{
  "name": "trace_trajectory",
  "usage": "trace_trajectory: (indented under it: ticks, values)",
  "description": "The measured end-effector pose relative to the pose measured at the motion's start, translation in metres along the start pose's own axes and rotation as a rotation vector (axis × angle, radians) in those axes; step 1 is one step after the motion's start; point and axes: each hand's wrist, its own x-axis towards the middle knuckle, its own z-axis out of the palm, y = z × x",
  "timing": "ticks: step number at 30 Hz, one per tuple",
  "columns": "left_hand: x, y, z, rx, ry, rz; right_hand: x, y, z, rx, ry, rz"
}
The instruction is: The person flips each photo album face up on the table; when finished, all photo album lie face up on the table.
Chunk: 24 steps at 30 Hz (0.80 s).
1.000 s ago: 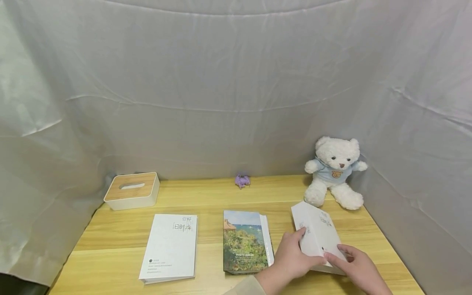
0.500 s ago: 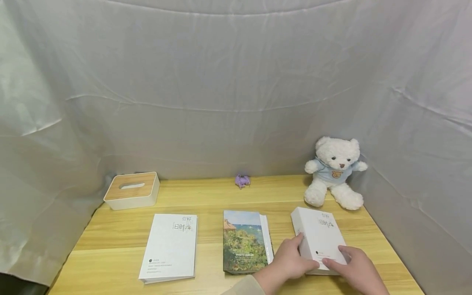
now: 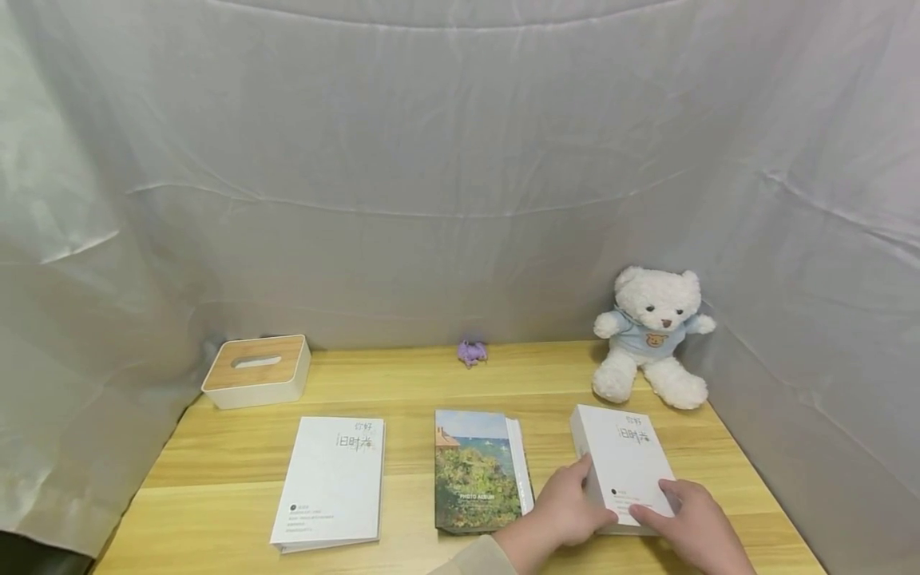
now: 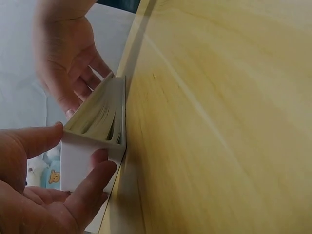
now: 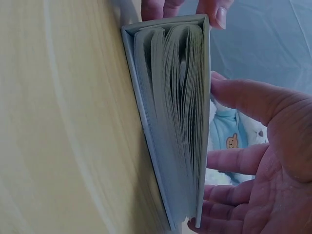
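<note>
A thick white photo album [image 3: 621, 459] with dark lettering lies flat at the right of the table, cover up. My left hand [image 3: 564, 505] holds its spine side, fingers against the spine [image 4: 78, 158] and thumb at the cover's near corner. My right hand [image 3: 695, 523] grips the opposite near corner, thumb on the cover and fingers along the outer edge. The page block [image 5: 168, 97] shows between the covers in the right wrist view. To the left lie an album with a painted seaside cover [image 3: 474, 475] and another white album [image 3: 331, 483].
A white teddy bear [image 3: 654, 339] in a blue shirt sits behind the held album. At the back are a small purple object [image 3: 472, 353] and a wood-topped tissue box [image 3: 257, 371]. Grey cloth [image 3: 460, 160] surrounds the wooden table [image 3: 410, 383] on three sides.
The right-hand white album, tilted with its spine showing a second ago, has come down flat. It then shifted very slightly, both hands staying on it. The other things have not moved.
</note>
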Motion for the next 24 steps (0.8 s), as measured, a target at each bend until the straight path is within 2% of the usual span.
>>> trace_trajectory:
  ticks: [8,12,15,19,21,24]
  values:
    - [-0.006,-0.002,-0.006,-0.069,-0.031,0.046,0.003,-0.003,0.003,0.023,-0.004,-0.008]
    - [-0.010,-0.003,-0.011,-0.057,-0.033,-0.005,0.004,-0.006,0.004,0.028,-0.012,-0.016]
    - [-0.013,-0.002,-0.019,-0.032,0.000,-0.033,0.004,-0.008,0.003,0.021,0.003,-0.030]
    - [-0.017,0.003,-0.036,0.028,0.057,0.000,0.001,-0.016,0.002,0.031,0.085,-0.083]
    - [-0.019,0.004,-0.048,0.063,0.086,0.035,-0.001,-0.022,0.003,0.057,0.152,-0.144]
    - [-0.024,0.004,-0.071,0.060,0.108,0.090,-0.001,-0.036,0.006,0.097,0.255,-0.268]
